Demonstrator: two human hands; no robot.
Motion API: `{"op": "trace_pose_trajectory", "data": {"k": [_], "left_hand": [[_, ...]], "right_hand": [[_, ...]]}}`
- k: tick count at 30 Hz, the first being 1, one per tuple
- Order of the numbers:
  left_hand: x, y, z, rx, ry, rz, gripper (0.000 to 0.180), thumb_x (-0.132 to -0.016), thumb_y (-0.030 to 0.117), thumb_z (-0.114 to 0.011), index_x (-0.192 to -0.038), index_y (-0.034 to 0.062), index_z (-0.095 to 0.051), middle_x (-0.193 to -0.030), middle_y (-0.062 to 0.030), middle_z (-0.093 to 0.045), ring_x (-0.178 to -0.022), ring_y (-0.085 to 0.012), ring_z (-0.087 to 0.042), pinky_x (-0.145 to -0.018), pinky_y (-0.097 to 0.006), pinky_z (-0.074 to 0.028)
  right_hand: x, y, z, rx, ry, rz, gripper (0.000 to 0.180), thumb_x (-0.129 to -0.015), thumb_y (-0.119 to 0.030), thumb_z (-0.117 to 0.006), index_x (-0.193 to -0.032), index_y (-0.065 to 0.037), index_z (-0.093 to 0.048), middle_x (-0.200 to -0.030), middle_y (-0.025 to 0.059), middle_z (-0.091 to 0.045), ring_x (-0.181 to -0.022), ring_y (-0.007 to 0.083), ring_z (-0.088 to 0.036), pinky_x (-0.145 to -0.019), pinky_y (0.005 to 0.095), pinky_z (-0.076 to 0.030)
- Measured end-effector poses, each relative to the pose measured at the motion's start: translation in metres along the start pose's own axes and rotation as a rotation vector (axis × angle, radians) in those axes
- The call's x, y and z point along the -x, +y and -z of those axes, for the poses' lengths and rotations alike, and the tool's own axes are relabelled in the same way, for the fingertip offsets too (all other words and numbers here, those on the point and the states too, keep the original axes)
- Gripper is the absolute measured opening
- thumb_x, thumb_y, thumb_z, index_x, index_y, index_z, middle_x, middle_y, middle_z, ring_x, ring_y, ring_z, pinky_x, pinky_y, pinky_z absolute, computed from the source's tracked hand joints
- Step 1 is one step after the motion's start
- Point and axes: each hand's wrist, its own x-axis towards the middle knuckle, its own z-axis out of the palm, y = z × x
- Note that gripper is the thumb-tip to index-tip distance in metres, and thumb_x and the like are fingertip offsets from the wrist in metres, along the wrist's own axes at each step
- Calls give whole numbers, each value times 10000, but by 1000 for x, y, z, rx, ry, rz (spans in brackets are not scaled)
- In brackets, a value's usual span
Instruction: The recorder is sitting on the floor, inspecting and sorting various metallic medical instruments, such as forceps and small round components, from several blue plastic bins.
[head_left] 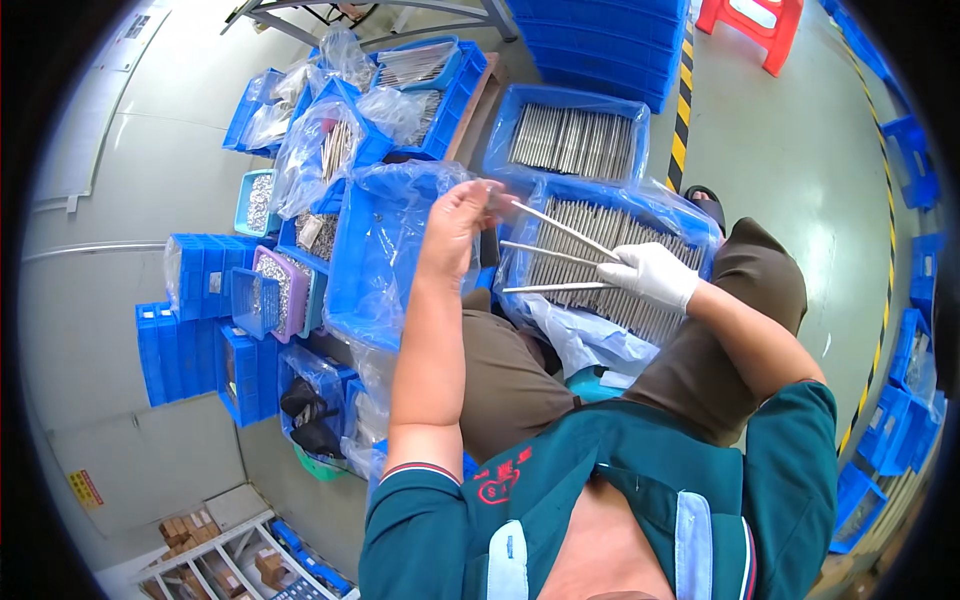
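My gloved right hand (650,275) is closed around three slim metal rods (560,228), which fan out to the left from its fingers. The uppermost rod slants up to my bare left hand (460,225), whose fingertips are pinched at its far end. Under both hands, a blue crate (712,240) lined with clear plastic holds rows of similar rods. Left of it, a larger lined blue crate (370,270) lies below my left forearm, with plastic film in it. White-blue wrapping (590,340) is bunched at the near side of the rod crate.
Beyond stands another lined crate (497,150) of rods, with stacked blue crates (600,50) behind it. Crates and small bins of metal parts (290,290) crowd the left. A red stool (755,30) is at the far right, past a black-yellow floor stripe (680,120).
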Motion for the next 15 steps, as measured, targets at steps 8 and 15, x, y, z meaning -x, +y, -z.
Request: {"op": "trace_pose_trajectory", "data": {"k": [8,15], "left_hand": [[1,-3,-5,-104,-53,26,348,-902,357,-563,-1004,28,-614,-910,-105,-671,-852,-165,-638,-760,-267,-451],[0,2,-9,35,-146,22,242,-874,239,-625,-1003,35,-617,-940,-83,-662,-873,-144,-617,-787,-261,-445]], "right_hand": [[-4,3,-4,-26,0,19,412,-895,-398,-512,-830,-3,-608,-726,202,-582,-684,347,-590,-632,396,-443],[1,-14,9,-155,-154,-117,402,-909,-395,-508,-796,-16,-581,-632,87,-525,-572,163,-505,-570,303,-410]]}}
